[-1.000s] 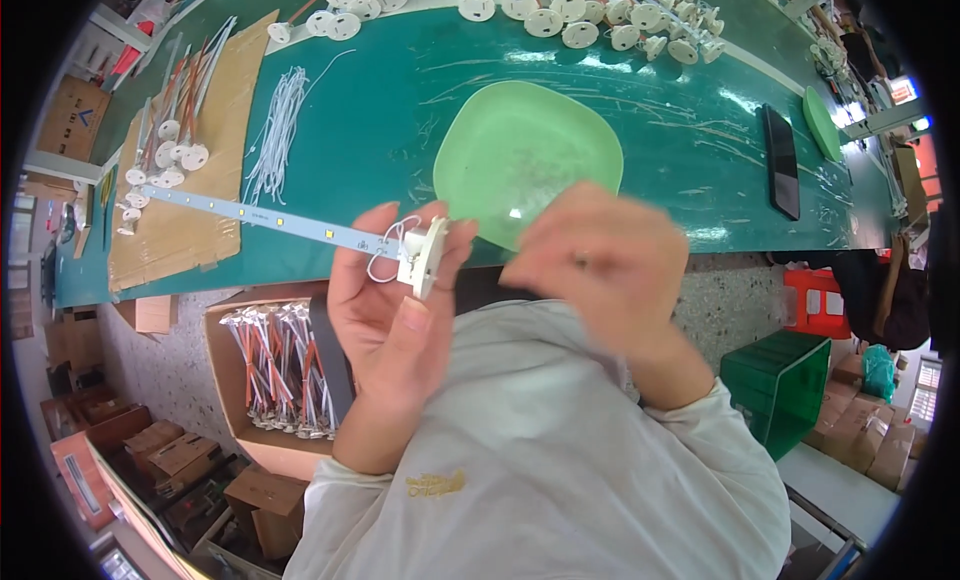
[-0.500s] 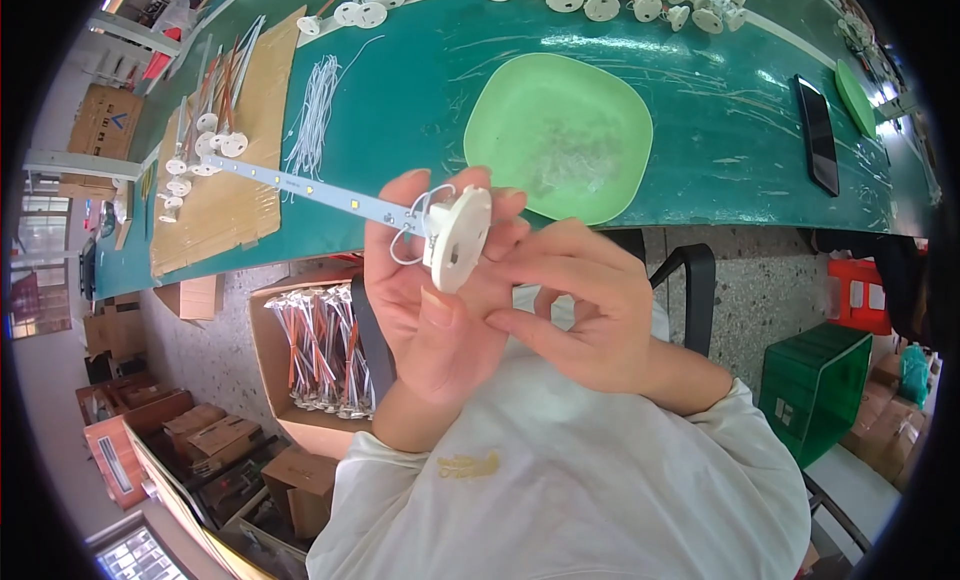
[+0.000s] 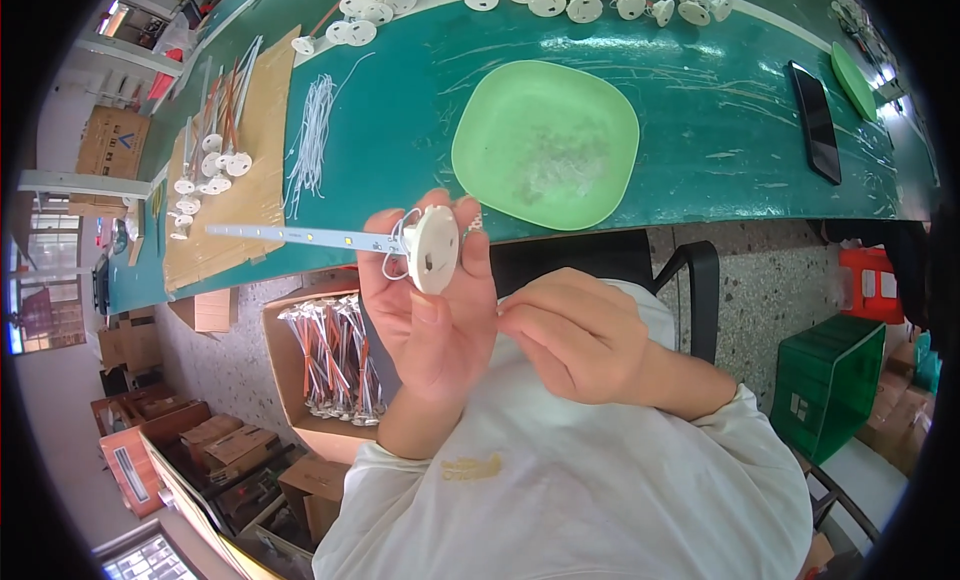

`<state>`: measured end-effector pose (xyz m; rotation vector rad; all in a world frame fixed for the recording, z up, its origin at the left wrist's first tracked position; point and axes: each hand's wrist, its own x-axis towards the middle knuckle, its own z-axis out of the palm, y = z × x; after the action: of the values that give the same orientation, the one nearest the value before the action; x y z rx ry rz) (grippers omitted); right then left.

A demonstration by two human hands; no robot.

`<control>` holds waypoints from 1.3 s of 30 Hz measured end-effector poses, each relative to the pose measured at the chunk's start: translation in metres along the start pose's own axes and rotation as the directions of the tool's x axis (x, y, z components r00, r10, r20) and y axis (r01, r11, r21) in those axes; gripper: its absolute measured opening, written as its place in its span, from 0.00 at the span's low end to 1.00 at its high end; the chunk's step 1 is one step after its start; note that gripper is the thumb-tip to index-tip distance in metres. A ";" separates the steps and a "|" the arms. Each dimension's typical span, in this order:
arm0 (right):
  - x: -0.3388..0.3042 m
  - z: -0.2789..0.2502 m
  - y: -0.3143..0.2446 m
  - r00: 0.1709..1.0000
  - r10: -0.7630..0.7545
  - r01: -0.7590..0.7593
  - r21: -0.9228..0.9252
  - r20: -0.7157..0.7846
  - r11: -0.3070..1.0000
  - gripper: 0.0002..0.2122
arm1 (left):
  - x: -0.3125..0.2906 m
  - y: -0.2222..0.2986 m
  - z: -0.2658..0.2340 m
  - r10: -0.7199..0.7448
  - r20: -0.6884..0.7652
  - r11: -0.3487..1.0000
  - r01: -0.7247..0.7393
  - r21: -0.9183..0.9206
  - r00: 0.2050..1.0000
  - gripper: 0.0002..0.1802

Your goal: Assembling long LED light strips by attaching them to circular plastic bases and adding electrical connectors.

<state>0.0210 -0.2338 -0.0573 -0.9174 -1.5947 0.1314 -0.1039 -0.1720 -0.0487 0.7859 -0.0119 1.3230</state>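
My left hand (image 3: 425, 325) holds an LED light strip by the white round base (image 3: 434, 250) at its end. From that base the narrow strip (image 3: 290, 236) points left, dotted with small yellow LEDs. White wire loops curl around the joint between strip and base. Something small and pale shows by my left fingertips, too small to name. Just right of that hand and apart from it, my right hand (image 3: 585, 335) is closed in a pinch. A whitish speck shows at its fingertips; what it is I cannot make out.
A green plate (image 3: 625, 130) with small clear bits sits on the green table (image 3: 700, 160). White wires (image 3: 312, 140) lie left of it, beside cardboard (image 3: 265, 110) bearing several LED strips. A phone (image 3: 815, 125) lies right. Below stand a carton of strips (image 3: 300, 420) and a chair (image 3: 700, 290).
My hands have moved apart; the right one has drawn back from the left palm, its fingers now pinched together. The strip has swung nearer level, and the base has shifted slightly left.
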 end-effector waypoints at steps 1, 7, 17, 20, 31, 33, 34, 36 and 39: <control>-0.001 0.000 0.000 1.000 0.000 0.000 -0.032 0.004 0.999 0.11 | -0.001 0.001 0.001 -0.017 -0.057 1.000 0.018 0.022 0.998 0.33; 0.011 -0.010 -0.001 0.996 0.084 -0.086 0.086 0.025 0.993 0.09 | -0.009 0.006 -0.007 -0.023 -0.081 0.994 0.032 0.108 0.996 0.29; 0.025 0.001 0.010 0.989 -0.014 0.021 0.046 -0.146 0.999 0.08 | -0.020 0.007 -0.004 -0.128 -0.072 0.981 0.137 0.141 0.989 0.26; 0.023 0.003 0.010 0.987 -0.042 0.049 0.046 -0.153 0.998 0.08 | -0.021 0.008 -0.005 -0.133 -0.063 0.982 0.140 0.123 0.989 0.25; 0.024 0.001 0.008 0.982 -0.183 0.175 -0.136 -0.048 0.975 0.13 | -0.025 0.011 -0.009 -0.155 -0.108 0.967 0.173 0.185 0.982 0.25; 0.022 0.000 0.006 0.983 -0.178 0.171 -0.141 -0.037 0.975 0.13 | -0.027 0.013 -0.012 -0.151 -0.096 0.965 0.168 0.202 0.984 0.25; 0.022 0.000 0.005 0.985 -0.172 0.166 -0.147 -0.025 0.975 0.13 | -0.027 0.014 -0.014 -0.150 -0.083 0.962 0.165 0.217 0.985 0.25; 0.020 0.004 0.005 0.986 -0.160 0.151 -0.164 -0.041 0.975 0.14 | -0.027 0.015 -0.015 -0.166 -0.100 0.961 0.184 0.207 0.981 0.25; 0.018 0.008 0.001 0.989 -0.133 0.119 -0.195 -0.061 0.973 0.14 | -0.030 0.017 -0.018 -0.166 -0.104 0.951 0.187 0.245 0.981 0.24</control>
<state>0.0151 -0.2186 -0.0460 -0.9537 -1.6112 -0.1461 -0.1341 -0.1875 -0.0663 0.9262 0.2930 1.1980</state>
